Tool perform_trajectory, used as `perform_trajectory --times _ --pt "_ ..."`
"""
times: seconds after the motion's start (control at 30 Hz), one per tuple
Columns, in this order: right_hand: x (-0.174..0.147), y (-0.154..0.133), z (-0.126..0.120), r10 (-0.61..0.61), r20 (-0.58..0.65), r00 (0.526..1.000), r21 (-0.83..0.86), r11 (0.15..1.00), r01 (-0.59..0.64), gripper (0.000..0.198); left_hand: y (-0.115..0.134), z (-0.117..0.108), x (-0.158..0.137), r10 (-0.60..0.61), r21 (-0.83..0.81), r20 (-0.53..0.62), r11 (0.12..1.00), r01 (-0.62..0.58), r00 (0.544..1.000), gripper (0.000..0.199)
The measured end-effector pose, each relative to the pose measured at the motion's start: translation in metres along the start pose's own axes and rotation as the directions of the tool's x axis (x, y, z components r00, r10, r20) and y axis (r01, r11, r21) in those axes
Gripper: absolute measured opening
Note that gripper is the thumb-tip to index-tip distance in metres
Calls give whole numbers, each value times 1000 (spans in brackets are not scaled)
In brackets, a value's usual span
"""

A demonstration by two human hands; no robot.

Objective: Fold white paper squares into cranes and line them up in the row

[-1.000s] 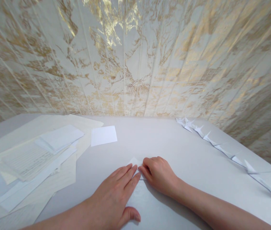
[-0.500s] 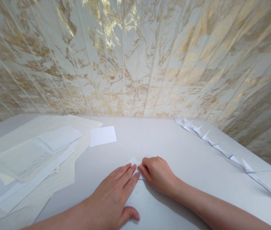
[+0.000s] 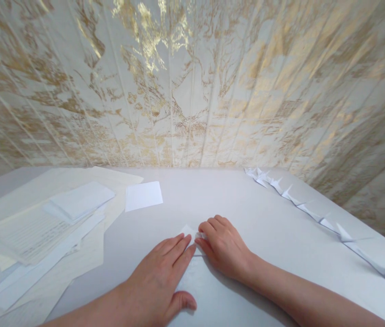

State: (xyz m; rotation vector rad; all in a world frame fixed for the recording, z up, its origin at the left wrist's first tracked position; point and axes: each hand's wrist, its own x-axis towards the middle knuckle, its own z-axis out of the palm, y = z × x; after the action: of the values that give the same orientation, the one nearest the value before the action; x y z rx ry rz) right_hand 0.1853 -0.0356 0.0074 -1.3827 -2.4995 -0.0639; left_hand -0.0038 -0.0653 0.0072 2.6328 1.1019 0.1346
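A small piece of folded white paper [image 3: 187,229] lies on the white table in front of me, with its pointed tip showing beyond my fingers. My left hand [image 3: 165,268] rests flat across its left side, fingers stretched out and thumb spread away. On the other side, my right hand [image 3: 224,247] is closed, its thumb and fingertips pinching a raised edge of the same paper. Most of the paper is covered by the two hands, so its full shape cannot be made out.
Overlapping sheets of white and cream paper [image 3: 86,261] cover the left of the table [image 3: 209,195]. A white paper square [image 3: 144,196] lies at the back. Several folded paper cranes [image 3: 344,234] line the right edge. Behind stands a white-and-gold patterned wall [image 3: 192,91].
My right hand's fingers have lifted and opened slightly, showing a paper edge between thumb and fingertips. My left hand keeps its place on the paper. The view has shifted a little.
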Motion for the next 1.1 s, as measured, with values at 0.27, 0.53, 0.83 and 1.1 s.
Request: perform_trajectory --times 0.27,0.53,0.83,1.1 --pt "-32 -15 2 -275 -24 961 111 955 276 42 -1 3 0 12 7 -48 1000 -12 999 75" --pt "-54 -1 -3 -245 17 969 33 969 245 60 -2 5 0 21 27 -36 999 -20 999 74" --pt "-52 9 -25 -103 17 995 16 995 103 44 -4 7 -1 37 84 -27 996 -34 999 72" --pt "-29 -18 -4 -326 -10 945 320 894 312 79 -2 5 3 162 15 -118 987 -162 980 55"
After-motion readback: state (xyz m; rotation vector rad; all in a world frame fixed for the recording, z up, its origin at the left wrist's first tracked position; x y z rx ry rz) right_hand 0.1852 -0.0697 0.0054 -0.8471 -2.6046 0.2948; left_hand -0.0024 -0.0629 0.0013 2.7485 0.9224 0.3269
